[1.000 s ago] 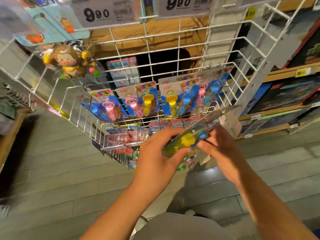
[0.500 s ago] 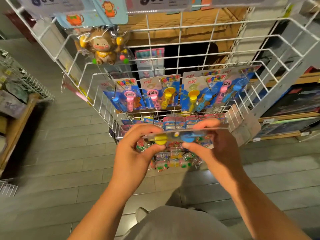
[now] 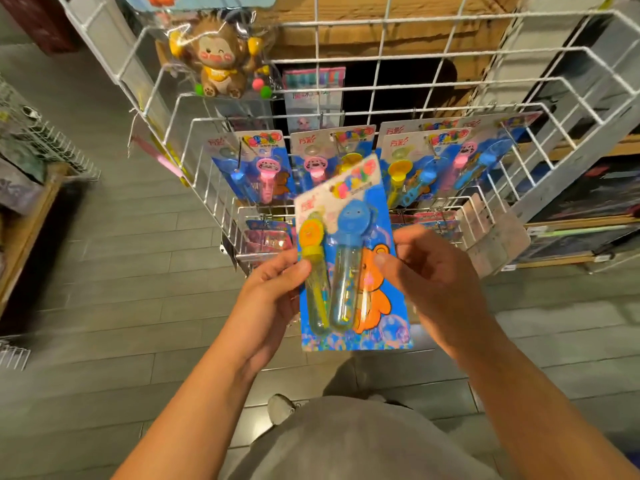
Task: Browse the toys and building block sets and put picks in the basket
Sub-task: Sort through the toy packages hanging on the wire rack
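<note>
You are viewing everything from a single wide-angle camera worn on your head, looking forward and steeply down. It is sitting close above your left hand (image 3: 273, 292) and right hand (image 3: 433, 271), which are filling the frame's centre. Beyond them it is facing the white wire display rack (image 3: 381, 112), with the grey plank floor (image 3: 121, 271) spreading below.

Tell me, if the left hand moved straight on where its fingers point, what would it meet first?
Probably the white wire display rack behind the blue bubble-wand card that the left hand grips; depth is unclear.
</note>
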